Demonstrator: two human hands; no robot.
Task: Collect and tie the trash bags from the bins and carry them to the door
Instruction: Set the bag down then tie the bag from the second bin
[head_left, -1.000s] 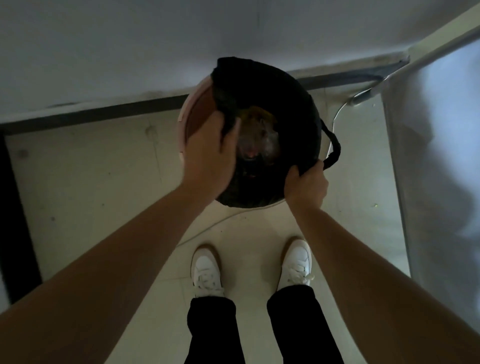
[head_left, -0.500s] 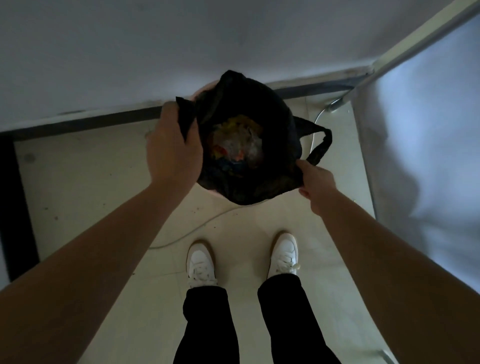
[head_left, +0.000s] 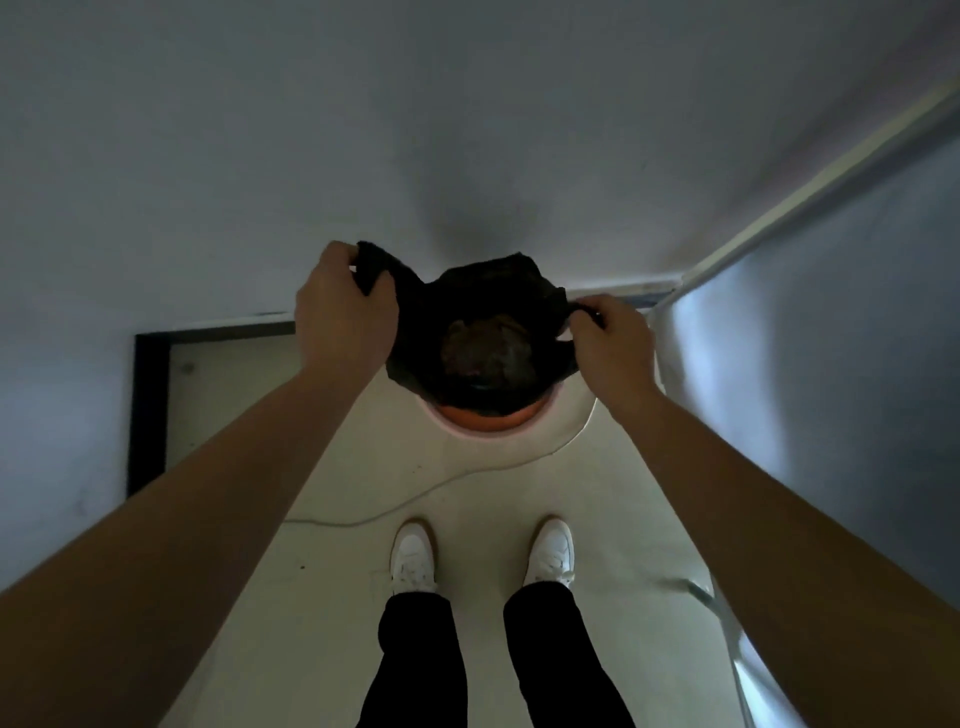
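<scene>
A: You held the black trash bag (head_left: 483, 296) by both handles, its mouth open?

B: Yes. Your left hand (head_left: 340, 306) gripped one, your right hand (head_left: 610, 338) the other, over the pink bin (head_left: 483, 422), ahead of your white shoes (head_left: 413, 558).

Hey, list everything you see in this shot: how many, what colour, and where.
trash bag: one, black, over the bin, mouth open
trash: a heap, dark mixed colours, inside the bag
bin: one, pink rim, orange inside, on the floor under the bag
cable: one, white, on the floor between bin and shoes
floor: pale cream
wall: grey-white, behind the bin
edging: black, along the floor's left and far sides
panel: one, pale blue-grey, right
shoes: two, white, on the floor
trousers: black, bottom centre
left hand: grips the bag's left handle
right hand: grips its right handle
</scene>
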